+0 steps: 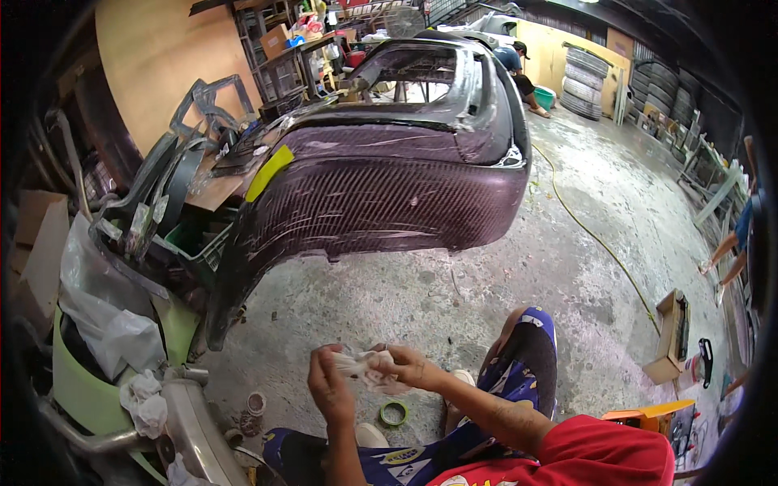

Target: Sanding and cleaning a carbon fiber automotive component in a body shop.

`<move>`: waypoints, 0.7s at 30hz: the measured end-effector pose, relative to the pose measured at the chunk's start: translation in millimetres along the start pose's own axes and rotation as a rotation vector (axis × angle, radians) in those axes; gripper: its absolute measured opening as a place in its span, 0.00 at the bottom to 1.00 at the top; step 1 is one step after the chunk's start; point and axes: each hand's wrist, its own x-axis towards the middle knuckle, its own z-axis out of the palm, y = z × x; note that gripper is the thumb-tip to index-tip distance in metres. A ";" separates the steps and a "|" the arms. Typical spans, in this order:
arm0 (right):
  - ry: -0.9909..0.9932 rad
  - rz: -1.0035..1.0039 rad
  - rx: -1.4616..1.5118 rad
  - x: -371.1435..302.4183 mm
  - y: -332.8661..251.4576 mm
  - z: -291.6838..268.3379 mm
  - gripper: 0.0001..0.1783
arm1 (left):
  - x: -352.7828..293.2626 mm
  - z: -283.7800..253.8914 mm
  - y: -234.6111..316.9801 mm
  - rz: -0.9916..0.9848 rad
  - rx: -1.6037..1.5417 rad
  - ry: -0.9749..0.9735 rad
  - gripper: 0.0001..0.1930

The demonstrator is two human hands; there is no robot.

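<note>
Between my two hands is a bunched white cloth [362, 364], held in front of my lap. My left hand [328, 382] has its fingers closed on the cloth's left end. My right hand [412, 368] pinches the other end, and part of the cloth hangs below its fingers. A green roll of tape [394, 414] lies on the floor just below the cloth. Ahead of me stands a dark, glossy car body panel [381, 198] with a woven carbon pattern and pale smears. A yellow-green strip [269, 173] is on its left side.
At left, clear plastic sheeting [105, 300] lies over a green part beside a metal muffler [194, 429]. A small jar [254, 403] stands near my left knee. A yellow hose [592, 231] crosses the floor at right. Two other people are farther off.
</note>
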 end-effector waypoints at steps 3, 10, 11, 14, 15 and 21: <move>-0.189 -0.117 -0.162 2.8 -11.8 -0.6 0.23 | 0.5 -19.1 -11.5 -0.192 -0.166 0.074 0.22; -0.186 -0.185 -0.485 10.9 39.1 -53.1 0.24 | 24.6 -8.9 44.7 -0.136 -0.086 -0.095 0.21; -0.144 -0.223 -0.451 11.6 41.5 -54.0 0.24 | 26.9 -8.1 56.0 -0.141 0.056 -0.215 0.22; 0.101 -0.024 0.013 3.2 45.5 -57.1 0.18 | 37.1 -3.2 32.5 -0.160 -0.073 -0.234 0.20; 0.255 0.057 0.402 3.0 46.0 -57.3 0.15 | 37.4 -5.0 17.7 -0.156 -0.068 -0.253 0.20; 0.385 0.011 0.101 -2.2 -2.2 -42.0 0.21 | 21.5 11.7 -35.9 0.153 0.317 -0.294 0.19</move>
